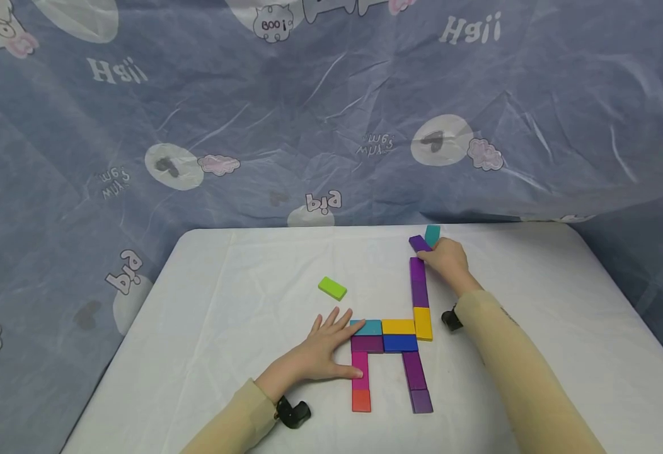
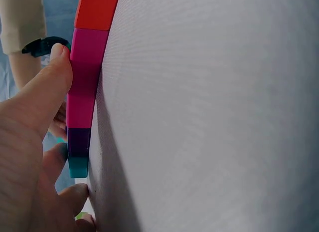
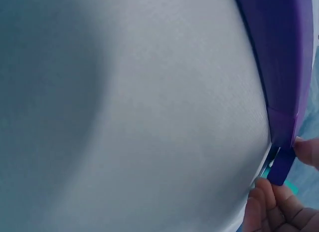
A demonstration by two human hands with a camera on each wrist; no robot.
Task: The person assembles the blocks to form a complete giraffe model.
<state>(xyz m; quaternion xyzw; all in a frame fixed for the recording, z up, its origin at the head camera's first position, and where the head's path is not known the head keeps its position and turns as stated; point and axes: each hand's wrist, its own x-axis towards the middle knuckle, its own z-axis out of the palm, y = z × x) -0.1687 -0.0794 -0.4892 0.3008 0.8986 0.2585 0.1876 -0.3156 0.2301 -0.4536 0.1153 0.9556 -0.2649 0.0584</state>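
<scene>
At the top of a column of flat coloured blocks, my right hand pinches a dark purple block between thumb and fingers. In the right wrist view that block stands tilted at the end of the purple pieces. A teal block lies just beyond the hand. My left hand is spread out, its thumb on the pink block and its index finger on another teal block. The left wrist view shows the thumb against the pink block's side.
A loose green block lies left of the column. Yellow, blue, purple and red-orange blocks join into a legged shape on the white table. A patterned blue-grey sheet hangs behind.
</scene>
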